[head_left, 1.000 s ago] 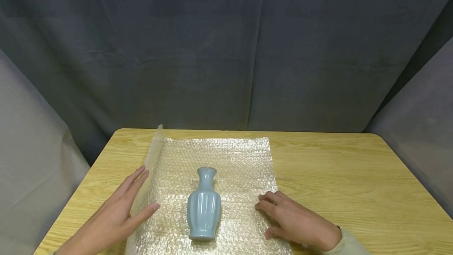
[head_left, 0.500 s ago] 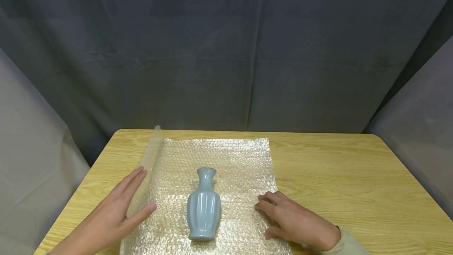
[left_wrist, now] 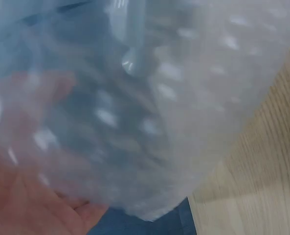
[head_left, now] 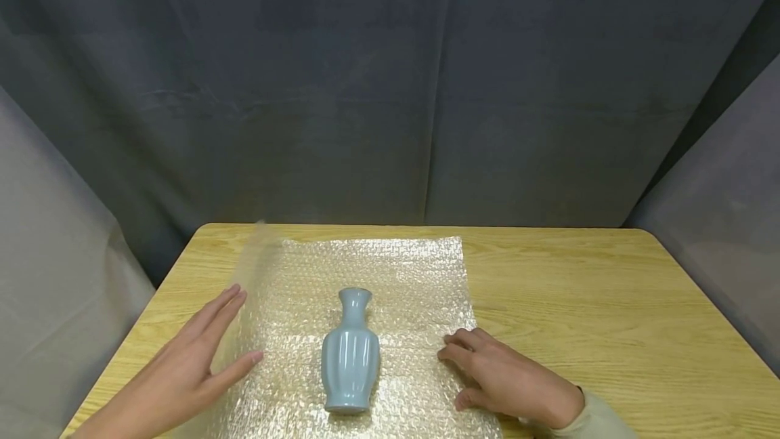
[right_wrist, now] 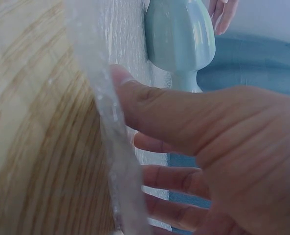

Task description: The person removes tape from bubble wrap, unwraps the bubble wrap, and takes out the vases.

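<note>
A light blue vase (head_left: 350, 354) lies on its side on a sheet of bubble wrap (head_left: 378, 269), its neck pointing away from me. To the left, my left hand (head_left: 183, 364) has straight fingers and a spread thumb beside the wrap's blurred, partly raised left edge. Clear bubble wrap (left_wrist: 179, 103) covers part of my left hand (left_wrist: 42, 205) in the left wrist view. My right hand (head_left: 506, 378) rests on the right edge of the sheet, fingers slightly bent. In the right wrist view its thumb (right_wrist: 159, 110) touches the wrap's edge (right_wrist: 118, 142), with the vase (right_wrist: 181, 36) beyond.
The sheet covers the left-centre of a wooden table (head_left: 585, 303). Bare wood shows to its right and in a strip at its left. A dark curtain (head_left: 341, 87) hangs behind the table, and pale cloth (head_left: 55, 276) stands at the left side.
My left hand has shifted slightly left. The raised left edge of the bubble wrap has tipped outward to the left and sunk a little. My right hand and the vase stay put.
</note>
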{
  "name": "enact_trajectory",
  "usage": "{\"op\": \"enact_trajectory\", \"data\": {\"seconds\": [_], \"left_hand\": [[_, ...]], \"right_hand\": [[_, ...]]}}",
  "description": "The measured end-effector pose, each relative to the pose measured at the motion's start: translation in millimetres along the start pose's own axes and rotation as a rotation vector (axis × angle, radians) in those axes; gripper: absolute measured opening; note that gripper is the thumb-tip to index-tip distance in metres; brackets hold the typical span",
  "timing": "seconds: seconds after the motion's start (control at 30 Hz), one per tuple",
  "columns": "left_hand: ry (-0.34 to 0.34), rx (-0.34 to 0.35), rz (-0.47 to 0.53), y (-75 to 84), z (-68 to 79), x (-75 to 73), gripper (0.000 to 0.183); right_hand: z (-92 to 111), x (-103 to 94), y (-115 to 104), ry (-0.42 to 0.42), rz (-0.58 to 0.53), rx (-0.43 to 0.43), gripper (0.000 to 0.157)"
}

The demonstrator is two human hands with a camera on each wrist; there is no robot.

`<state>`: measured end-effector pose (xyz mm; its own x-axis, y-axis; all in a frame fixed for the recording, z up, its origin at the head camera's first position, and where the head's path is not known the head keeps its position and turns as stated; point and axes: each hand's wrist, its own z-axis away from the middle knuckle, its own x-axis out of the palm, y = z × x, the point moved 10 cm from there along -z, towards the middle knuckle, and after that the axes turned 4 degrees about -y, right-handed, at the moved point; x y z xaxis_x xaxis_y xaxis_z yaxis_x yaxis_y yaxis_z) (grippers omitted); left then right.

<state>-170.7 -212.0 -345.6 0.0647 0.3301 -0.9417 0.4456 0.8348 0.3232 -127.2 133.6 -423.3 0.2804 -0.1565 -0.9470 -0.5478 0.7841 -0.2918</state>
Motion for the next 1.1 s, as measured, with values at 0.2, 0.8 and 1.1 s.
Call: {"op": "enact_trajectory", "data": {"seconds": [0.2,0.8,1.1], "left_hand": [[0.006,0.0,-0.024,-1.6,2.2,-4.1,0.089],[0.012,0.062,-0.052,3.2,-4.4,-24.0,0.088],[0.047,0.114,-0.1,13.4,-8.1,-36.4,0.086]], "right_hand": [[0,0.6,-2,0.017,0.019,-0.017,0.058],[0,0.4,-2,0.021,0.026,-0.022,0.06],[1,-2.2,-3,0.034,0.024,-0.035,0.059]]}}
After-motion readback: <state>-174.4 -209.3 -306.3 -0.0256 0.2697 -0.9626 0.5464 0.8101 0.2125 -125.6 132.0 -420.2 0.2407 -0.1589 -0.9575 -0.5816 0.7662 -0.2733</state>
